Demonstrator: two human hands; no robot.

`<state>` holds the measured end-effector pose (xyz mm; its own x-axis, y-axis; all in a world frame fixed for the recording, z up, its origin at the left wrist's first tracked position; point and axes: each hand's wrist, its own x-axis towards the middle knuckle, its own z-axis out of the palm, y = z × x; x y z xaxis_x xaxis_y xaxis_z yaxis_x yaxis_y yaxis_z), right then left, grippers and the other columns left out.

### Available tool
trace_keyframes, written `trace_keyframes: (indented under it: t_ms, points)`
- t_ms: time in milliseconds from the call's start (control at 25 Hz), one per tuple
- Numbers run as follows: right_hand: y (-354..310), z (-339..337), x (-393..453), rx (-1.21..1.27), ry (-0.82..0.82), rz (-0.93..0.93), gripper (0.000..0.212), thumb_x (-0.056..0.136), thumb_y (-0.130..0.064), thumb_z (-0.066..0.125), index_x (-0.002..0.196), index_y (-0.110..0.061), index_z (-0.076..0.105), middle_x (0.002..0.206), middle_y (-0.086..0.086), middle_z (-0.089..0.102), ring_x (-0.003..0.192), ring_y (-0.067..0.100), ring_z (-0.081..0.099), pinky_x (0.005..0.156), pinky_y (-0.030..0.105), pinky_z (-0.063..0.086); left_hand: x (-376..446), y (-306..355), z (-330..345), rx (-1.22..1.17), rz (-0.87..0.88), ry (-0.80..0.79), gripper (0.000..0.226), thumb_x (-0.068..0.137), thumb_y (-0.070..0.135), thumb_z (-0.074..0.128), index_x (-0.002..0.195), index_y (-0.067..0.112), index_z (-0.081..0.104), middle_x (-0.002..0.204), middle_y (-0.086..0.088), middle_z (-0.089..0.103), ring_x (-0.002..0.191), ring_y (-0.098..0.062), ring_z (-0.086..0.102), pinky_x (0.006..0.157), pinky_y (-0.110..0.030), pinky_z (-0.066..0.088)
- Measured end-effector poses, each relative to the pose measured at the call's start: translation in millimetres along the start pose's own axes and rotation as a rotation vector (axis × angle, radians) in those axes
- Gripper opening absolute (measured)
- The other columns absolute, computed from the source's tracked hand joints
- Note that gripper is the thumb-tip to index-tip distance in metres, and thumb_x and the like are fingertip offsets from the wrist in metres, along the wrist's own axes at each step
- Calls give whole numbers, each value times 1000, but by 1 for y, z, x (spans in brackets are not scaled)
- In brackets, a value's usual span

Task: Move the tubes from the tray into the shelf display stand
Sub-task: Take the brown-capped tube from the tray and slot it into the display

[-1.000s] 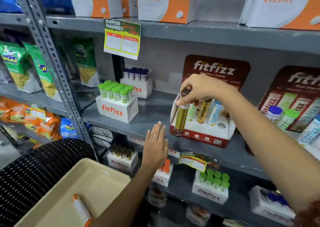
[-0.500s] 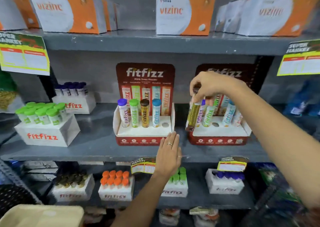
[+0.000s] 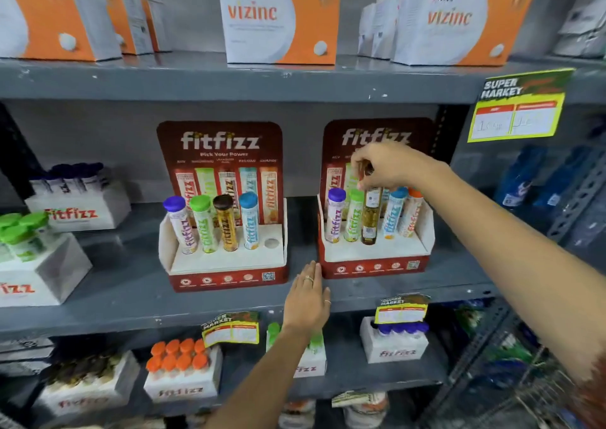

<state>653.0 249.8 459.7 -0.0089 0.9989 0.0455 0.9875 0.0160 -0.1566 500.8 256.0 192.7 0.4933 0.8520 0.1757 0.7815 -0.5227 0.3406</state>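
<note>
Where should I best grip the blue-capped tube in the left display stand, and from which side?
Pinch the blue-capped tube at its cap from above and in front. It stands nearly upright in the left display stand, a brown-capped tube crowds its left, the backboard blocks behind.

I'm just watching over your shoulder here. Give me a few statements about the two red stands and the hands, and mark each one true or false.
1. The right hand grips the top of the brown tube in the right stand. True.
2. The left stand has every hole filled. False: its rightmost hole is empty.
3. The left hand holds a tube. False: it lies flat and open on the shelf edge.
4. The purple-capped tube stands leftmost in the right stand. True.
5. The boxes on the top shelf are blue. False: the vizinc boxes are orange and white.
</note>
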Motion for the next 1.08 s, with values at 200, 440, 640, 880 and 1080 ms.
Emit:
trace_keyframes:
  t_ms: [200, 440, 640, 880, 1080]
  points:
    - [21, 13, 14, -8, 35, -3, 35, 77, -2, 70, 106, -20, 63, 109, 9, 60, 93, 24, 58, 75, 36, 48, 4, -1, 0, 108, -47, -50, 58, 99, 38, 19, 146, 7, 4, 156, -7, 5, 141, -18, 2, 115, -34, 1]
    - [32, 23, 22, 35, 5, 61, 54, 76, 14, 63, 116, -22, 57, 122, 13, 50, 101, 26, 52, 79, 38, 46, 7, 0, 1, 176, -86, -96, 63, 98, 45, 13, 147, 8, 2, 156, -7, 3, 141, -19, -1, 112, -34, -5]
    - [39, 38, 22, -4, -19, 78, 67, 78, 18, 55, 129, -24, 47, 123, 15, 48, 99, 30, 55, 63, 31, 44, 7, 0, 1, 156, -72, -70, 102, 69, 64, -32, 147, 9, 2, 156, -7, 4, 141, -20, 0, 111, -34, -6]
    - [41, 42, 24, 0, -51, 52, 73, 75, 19, 60, 131, -26, 44, 129, 15, 48, 100, 30, 56, 78, 41, 51, 9, -1, 5, 131, -82, -66, 126, 45, 61, -49, 146, 9, 4, 156, -7, 5, 141, -21, 1, 112, -35, -4]
    - [38, 44, 19, 56, 1, 66, 94, 77, 18, 59, 144, -34, 19, 110, 11, 49, 82, 25, 56, 56, 30, 46, 9, -1, 6, 138, -78, -53, 125, 46, 61, -48, 147, 9, 5, 156, -6, 6, 141, -20, 1, 112, -34, -4]
